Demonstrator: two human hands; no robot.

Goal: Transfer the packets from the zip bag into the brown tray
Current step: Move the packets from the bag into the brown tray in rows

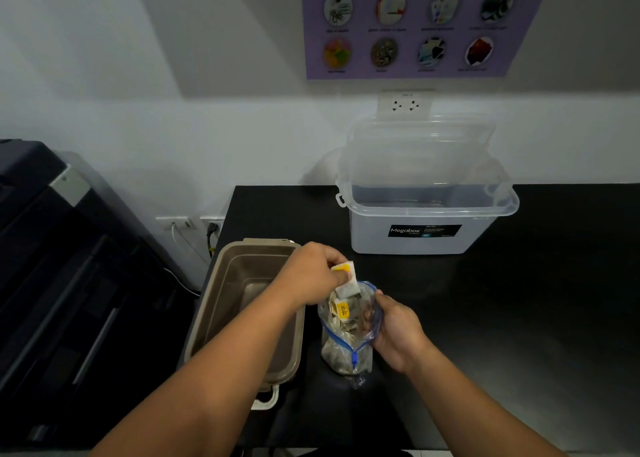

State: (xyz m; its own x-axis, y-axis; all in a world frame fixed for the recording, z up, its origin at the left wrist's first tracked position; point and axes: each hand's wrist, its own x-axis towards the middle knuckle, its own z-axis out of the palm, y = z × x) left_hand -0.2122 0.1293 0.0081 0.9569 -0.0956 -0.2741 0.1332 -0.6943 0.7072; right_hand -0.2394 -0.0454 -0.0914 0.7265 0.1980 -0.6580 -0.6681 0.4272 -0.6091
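zip bag (348, 332): clear plastic, blue zip track, standing on the black counter (519, 300) just right of the brown tray (242, 304). its mouth is open upward, and the track runs near to far with the blue slider at my end. the packets (341, 313) inside are pale with yellow labels, print too small to read.

packet (343, 271): yellow and white, pinched in my left hand (311, 276) just above the bag's mouth, at its far-left edge. the writing is not legible.

my right hand (398, 328) grips the bag's right side, fingers curled on the plastic. the two hands are apart, with the bag between them.

tray: long axis near to far, pale handle at my end, my left forearm crossing over it.

clear storage box (426, 214): far side of the counter, black label reading "megabox".

purple poster (415, 23): on the wall, heading begins "before using the paper", the rest blurred.
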